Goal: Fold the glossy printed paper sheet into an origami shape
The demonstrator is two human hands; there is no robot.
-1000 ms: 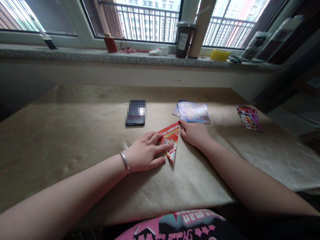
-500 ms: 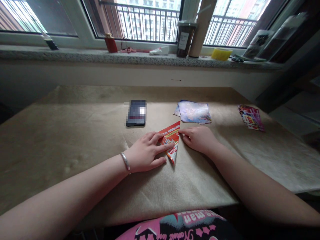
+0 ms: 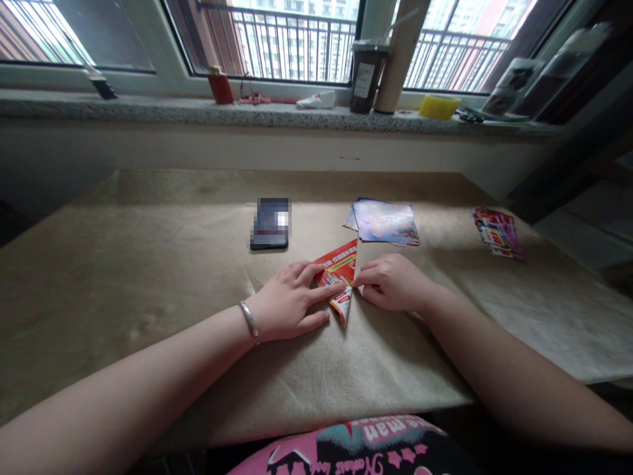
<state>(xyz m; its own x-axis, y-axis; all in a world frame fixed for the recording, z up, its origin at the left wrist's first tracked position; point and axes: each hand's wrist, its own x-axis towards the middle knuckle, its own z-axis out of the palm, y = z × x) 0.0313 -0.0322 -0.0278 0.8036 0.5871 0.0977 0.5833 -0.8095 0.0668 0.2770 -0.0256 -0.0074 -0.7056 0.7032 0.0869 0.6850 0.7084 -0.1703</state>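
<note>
A red printed leaflet (image 3: 345, 261), folded into a triangle, lies on the table in front of me. Its lower tip is white and lifts slightly off the surface. My left hand (image 3: 297, 298) rests flat across its left part, fingers spread, with the index finger reaching over the print. At the leaflet's right edge is my right hand (image 3: 393, 282), its fingers curled and its fingertips pinched on the crease about halfway down. The left fingers hide part of the leaflet's left corner.
A phone (image 3: 270, 224), blurred out, lies beyond my left hand. Blue-purple printed sheets (image 3: 387, 221) are stacked past the leaflet, and colourful cards (image 3: 498, 234) sit far right. A lidded dark cup (image 3: 366, 78) and yellow tape roll (image 3: 438, 107) stand on the windowsill (image 3: 277, 116).
My right hand has slid down the leaflet's right edge toward me, from near the upper corner to about halfway. My left hand stays in place.
</note>
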